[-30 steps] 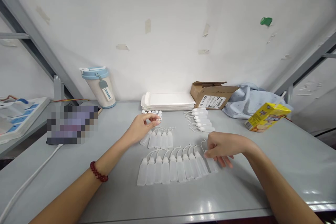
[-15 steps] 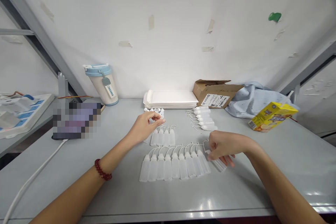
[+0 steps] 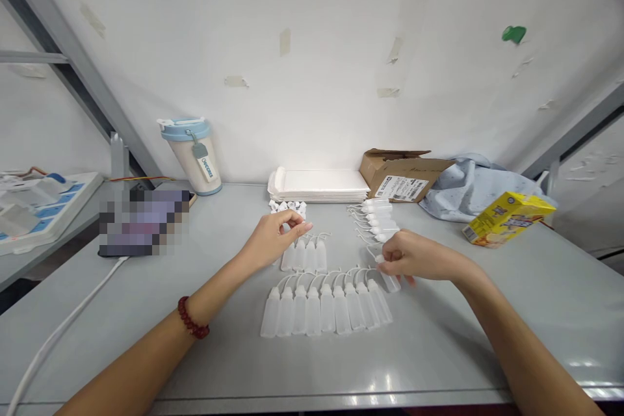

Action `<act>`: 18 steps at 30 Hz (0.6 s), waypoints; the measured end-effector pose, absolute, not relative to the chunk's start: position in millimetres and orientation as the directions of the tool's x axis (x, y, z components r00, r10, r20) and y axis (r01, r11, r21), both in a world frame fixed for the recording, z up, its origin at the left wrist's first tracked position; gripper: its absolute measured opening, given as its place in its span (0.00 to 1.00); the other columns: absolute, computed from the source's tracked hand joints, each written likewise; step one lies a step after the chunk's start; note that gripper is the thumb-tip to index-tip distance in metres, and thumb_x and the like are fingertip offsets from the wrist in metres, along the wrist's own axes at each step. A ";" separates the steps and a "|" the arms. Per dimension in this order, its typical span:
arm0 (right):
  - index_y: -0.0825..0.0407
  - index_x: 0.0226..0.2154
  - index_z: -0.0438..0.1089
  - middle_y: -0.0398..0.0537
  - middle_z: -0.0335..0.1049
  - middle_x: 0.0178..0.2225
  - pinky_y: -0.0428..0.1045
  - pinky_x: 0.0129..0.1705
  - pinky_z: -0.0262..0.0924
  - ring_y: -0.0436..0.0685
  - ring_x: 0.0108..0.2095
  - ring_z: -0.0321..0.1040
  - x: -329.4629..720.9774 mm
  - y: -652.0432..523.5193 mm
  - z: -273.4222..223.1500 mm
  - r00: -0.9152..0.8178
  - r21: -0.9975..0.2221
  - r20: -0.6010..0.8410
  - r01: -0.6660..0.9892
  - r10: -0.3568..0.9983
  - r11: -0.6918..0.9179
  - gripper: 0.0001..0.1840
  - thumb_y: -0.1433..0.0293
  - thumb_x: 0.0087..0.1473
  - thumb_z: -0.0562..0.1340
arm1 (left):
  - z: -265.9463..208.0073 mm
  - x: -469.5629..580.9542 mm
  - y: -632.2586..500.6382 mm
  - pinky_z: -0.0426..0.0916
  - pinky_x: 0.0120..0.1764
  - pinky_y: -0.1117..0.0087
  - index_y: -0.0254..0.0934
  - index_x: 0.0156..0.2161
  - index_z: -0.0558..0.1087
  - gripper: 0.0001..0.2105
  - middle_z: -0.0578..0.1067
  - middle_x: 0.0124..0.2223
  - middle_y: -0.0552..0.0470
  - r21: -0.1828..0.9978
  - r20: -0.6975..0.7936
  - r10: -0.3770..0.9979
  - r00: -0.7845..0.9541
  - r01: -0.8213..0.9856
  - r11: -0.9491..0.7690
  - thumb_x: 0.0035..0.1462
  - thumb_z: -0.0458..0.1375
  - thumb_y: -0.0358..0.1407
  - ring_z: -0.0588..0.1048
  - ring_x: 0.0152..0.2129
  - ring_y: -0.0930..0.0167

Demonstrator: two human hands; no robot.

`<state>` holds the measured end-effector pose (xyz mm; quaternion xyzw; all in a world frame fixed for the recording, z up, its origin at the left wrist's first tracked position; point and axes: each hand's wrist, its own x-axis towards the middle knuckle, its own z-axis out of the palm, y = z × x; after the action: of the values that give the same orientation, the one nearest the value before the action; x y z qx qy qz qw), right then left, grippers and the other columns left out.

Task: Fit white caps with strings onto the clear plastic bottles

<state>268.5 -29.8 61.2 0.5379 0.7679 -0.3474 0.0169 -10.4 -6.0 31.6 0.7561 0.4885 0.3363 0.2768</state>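
Note:
My right hand [image 3: 412, 257] grips a small translucent squeeze bottle [image 3: 391, 283] by its upper part, tilted, its thin tethered cap strap pointing up and left. Thumb and index finger of my left hand [image 3: 275, 234] are pinched together; anything between them is too small to make out. Just behind that hand lie small white pieces, probably caps [image 3: 288, 207]. Below it several bottles [image 3: 305, 257] stand side by side in a short row, partly covered by the hand. Nearer to me lies a longer row of like bottles [image 3: 326, 311], straps curling up from their necks. More bottles [image 3: 380, 218] lie sideways beyond my right hand.
At the back are a stack of white trays [image 3: 319, 185], an opened cardboard box [image 3: 402, 179] and a light blue cloth [image 3: 480, 188]. A yellow carton [image 3: 509, 218] stands right. Left are a tumbler [image 3: 192, 156], a phone [image 3: 146, 224] with a white cable, and a power strip [image 3: 49, 208].
My right hand has moved up and slightly away with its bottle, off the end of the long row. My left hand has shifted slightly right, still pinched.

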 end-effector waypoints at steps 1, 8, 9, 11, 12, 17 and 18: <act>0.53 0.14 0.59 0.41 0.62 0.12 0.44 0.17 0.45 0.48 0.14 0.59 267.8 -29.8 61.7 -0.425 -0.519 -0.377 0.833 0.823 0.192 0.15 0.65 0.46 0.55 | 31.9 -10.4 -6.4 0.61 0.26 0.73 0.37 0.29 0.71 0.17 0.73 0.29 0.54 0.750 0.235 0.925 0.298 0.550 -0.368 0.55 0.52 0.49 0.66 0.22 0.74; 0.52 0.14 0.58 0.41 0.62 0.14 0.44 0.19 0.48 0.49 0.16 0.62 265.4 -31.9 66.4 -0.422 -0.548 -0.259 0.805 0.869 0.228 0.18 0.61 0.49 0.56 | 31.5 -9.2 -7.2 0.61 0.26 0.73 0.38 0.30 0.72 0.16 0.74 0.29 0.54 0.754 0.216 0.930 0.297 0.555 -0.352 0.55 0.52 0.48 0.67 0.22 0.73; 0.52 0.14 0.58 0.42 0.62 0.14 0.44 0.20 0.48 0.49 0.16 0.61 265.2 -31.8 66.9 -0.410 -0.542 -0.229 0.807 0.883 0.234 0.18 0.61 0.49 0.56 | 31.2 -9.1 -7.1 0.62 0.26 0.73 0.38 0.30 0.71 0.16 0.75 0.29 0.54 0.755 0.213 0.931 0.296 0.555 -0.349 0.55 0.52 0.48 0.67 0.22 0.73; 0.52 0.15 0.58 0.42 0.63 0.14 0.44 0.21 0.49 0.49 0.17 0.60 264.6 -30.8 66.7 -0.375 -0.508 -0.134 0.821 0.917 0.261 0.19 0.59 0.51 0.55 | 31.1 -9.0 -7.2 0.62 0.26 0.73 0.38 0.30 0.71 0.16 0.75 0.29 0.54 0.757 0.205 0.932 0.297 0.555 -0.344 0.55 0.52 0.48 0.67 0.22 0.73; 0.52 0.16 0.58 0.42 0.63 0.15 0.44 0.22 0.49 0.49 0.18 0.59 264.0 -30.0 65.8 -0.357 -0.482 -0.072 0.830 0.931 0.281 0.19 0.59 0.52 0.54 | 31.1 -8.9 -7.3 0.62 0.26 0.73 0.38 0.30 0.71 0.16 0.75 0.29 0.54 0.759 0.201 0.933 0.299 0.554 -0.342 0.55 0.52 0.48 0.67 0.22 0.73; 0.51 0.20 0.60 0.44 0.66 0.19 0.45 0.26 0.51 0.50 0.21 0.60 257.1 -24.2 52.2 -0.330 -0.386 0.191 0.841 0.925 0.380 0.18 0.58 0.55 0.53 | 32.1 -7.6 -9.2 0.62 0.27 0.72 0.38 0.30 0.71 0.17 0.75 0.29 0.54 0.760 0.198 0.930 0.309 0.551 -0.345 0.56 0.51 0.49 0.68 0.24 0.72; 0.51 0.20 0.60 0.45 0.67 0.20 0.45 0.26 0.51 0.50 0.22 0.61 255.1 -23.2 48.2 -0.336 -0.381 0.218 0.835 0.916 0.397 0.18 0.58 0.55 0.53 | 32.1 -7.2 -9.6 0.62 0.27 0.72 0.38 0.30 0.71 0.17 0.75 0.29 0.54 0.757 0.198 0.930 0.311 0.554 -0.346 0.56 0.51 0.49 0.68 0.24 0.72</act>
<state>255.1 -23.2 48.2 0.5395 0.8112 -0.1010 -0.2016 -7.2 -9.6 32.1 0.7549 0.4911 0.3215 0.2925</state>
